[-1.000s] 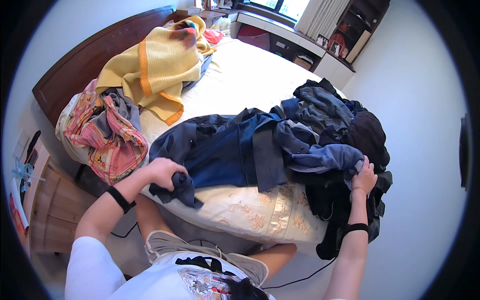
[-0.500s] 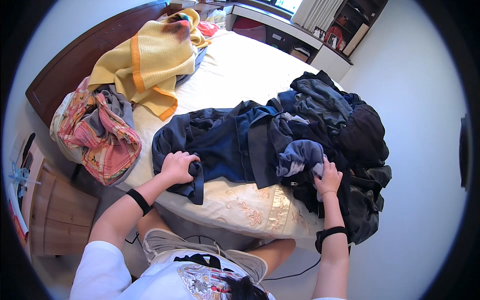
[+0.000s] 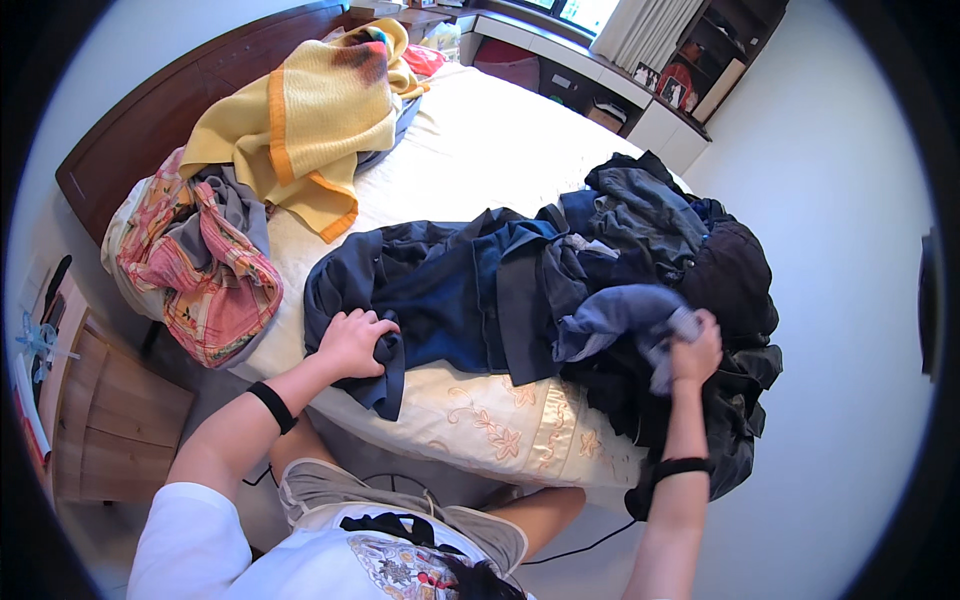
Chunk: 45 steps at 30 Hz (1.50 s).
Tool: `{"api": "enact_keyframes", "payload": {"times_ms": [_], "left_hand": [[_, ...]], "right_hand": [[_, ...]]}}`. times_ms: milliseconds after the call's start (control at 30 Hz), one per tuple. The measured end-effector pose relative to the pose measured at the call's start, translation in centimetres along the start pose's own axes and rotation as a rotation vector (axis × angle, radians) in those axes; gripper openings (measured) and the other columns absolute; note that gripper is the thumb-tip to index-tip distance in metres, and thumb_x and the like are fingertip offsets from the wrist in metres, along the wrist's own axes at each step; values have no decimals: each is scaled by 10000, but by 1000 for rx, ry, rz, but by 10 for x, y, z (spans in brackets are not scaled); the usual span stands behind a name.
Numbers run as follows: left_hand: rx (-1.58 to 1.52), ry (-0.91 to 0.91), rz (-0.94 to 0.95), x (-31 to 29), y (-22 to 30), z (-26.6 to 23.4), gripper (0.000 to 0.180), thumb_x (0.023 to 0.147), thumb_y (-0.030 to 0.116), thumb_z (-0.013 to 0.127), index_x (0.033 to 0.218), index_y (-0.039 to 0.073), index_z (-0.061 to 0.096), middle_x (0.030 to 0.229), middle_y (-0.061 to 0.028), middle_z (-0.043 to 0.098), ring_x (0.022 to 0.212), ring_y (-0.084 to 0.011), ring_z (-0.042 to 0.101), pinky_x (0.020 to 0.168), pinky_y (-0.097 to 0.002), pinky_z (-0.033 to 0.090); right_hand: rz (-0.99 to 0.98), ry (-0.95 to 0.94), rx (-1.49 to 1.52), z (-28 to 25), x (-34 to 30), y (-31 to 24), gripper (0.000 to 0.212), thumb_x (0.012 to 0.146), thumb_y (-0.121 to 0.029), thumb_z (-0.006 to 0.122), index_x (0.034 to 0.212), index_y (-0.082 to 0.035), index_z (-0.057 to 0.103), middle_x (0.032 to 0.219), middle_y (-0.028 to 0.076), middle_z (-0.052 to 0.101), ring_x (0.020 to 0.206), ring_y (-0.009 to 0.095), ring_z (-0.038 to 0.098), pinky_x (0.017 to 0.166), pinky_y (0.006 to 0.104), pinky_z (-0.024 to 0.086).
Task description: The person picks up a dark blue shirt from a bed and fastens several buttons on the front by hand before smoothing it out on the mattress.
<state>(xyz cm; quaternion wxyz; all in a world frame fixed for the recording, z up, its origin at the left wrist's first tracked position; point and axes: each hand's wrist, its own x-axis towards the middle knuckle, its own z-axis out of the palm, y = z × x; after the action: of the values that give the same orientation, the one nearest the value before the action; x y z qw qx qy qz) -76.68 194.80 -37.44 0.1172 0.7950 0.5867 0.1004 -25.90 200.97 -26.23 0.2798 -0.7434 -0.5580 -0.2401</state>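
Cream bedding with stitched flowers covers the bed (image 3: pixel 500 420), which spans the middle of the frame. Closest to where I stand, at the lower edge, the person wears a white T-shirt (image 3: pixel 300 555). Left of centre, the left hand (image 3: pixel 355 345) is curled, thumb and fingers closed on a fold of a dark navy garment (image 3: pixel 440 310) spread over the bed. Right of centre, the right hand (image 3: pixel 697 350), slightly blurred, is closed around the pale end of a blue-grey garment (image 3: pixel 615 312), which arches leftward. Just beyond it, dark clothes (image 3: pixel 740 265) lie heaped. At left sits crumpled pink checked cloth (image 3: pixel 215 300); farther back, upper left, a yellow blanket (image 3: pixel 335 110) rests near the wooden headboard (image 3: pixel 150 125). A pale curtain (image 3: pixel 645 35) hangs at the top.
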Motion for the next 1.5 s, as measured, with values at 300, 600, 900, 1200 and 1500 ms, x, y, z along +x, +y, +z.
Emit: {"api": "enact_keyframes", "payload": {"times_ms": [300, 600, 900, 1200, 1500], "left_hand": [[-31, -95, -70, 8, -4, -1, 576, 575, 233, 759, 1133, 248, 618, 1020, -62, 578, 1078, -250, 519, 914, -388, 383], [-61, -97, -90, 22, 3, 9, 523, 594, 223, 744, 1104, 265, 637, 999, -57, 575, 1090, -241, 511, 931, -392, 362], [-76, 11, -47, 16, -9, 15, 500, 596, 216, 741, 1085, 246, 639, 957, -56, 564, 1034, -244, 528, 897, -389, 368], [-463, 5, -273, 8, 4, 3, 417, 655, 157, 675, 1069, 196, 679, 1054, -80, 643, 1032, -251, 595, 940, -344, 441], [-1444, 217, -161, 15, 85, 5, 658, 773, 58, 672, 1375, 96, 408, 1257, -89, 515, 1116, -168, 510, 978, -280, 400]], "right_hand": [[-26, 524, -357, -39, 128, 10, 433, 743, -186, 677, 1155, -254, 561, 985, 45, 588, 959, 296, 577, 740, 476, 455], [-179, -469, -268, 141, -17, -1, 625, 612, -131, 714, 1204, -266, 566, 1178, 68, 529, 1173, 304, 467, 945, 478, 414], [-680, -283, 281, 43, -74, -111, 539, 627, -100, 688, 1154, -103, 576, 1239, 121, 513, 1202, 315, 453, 960, 464, 357], [-606, -704, 429, 64, -207, -230, 623, 742, -366, 683, 1310, -173, 519, 1332, 102, 529, 1234, 293, 484, 1013, 507, 374], [160, -596, 1013, 19, -94, -168, 239, 820, 15, 489, 1007, -30, 632, 897, 176, 674, 811, 334, 664, 733, 420, 527]]}}
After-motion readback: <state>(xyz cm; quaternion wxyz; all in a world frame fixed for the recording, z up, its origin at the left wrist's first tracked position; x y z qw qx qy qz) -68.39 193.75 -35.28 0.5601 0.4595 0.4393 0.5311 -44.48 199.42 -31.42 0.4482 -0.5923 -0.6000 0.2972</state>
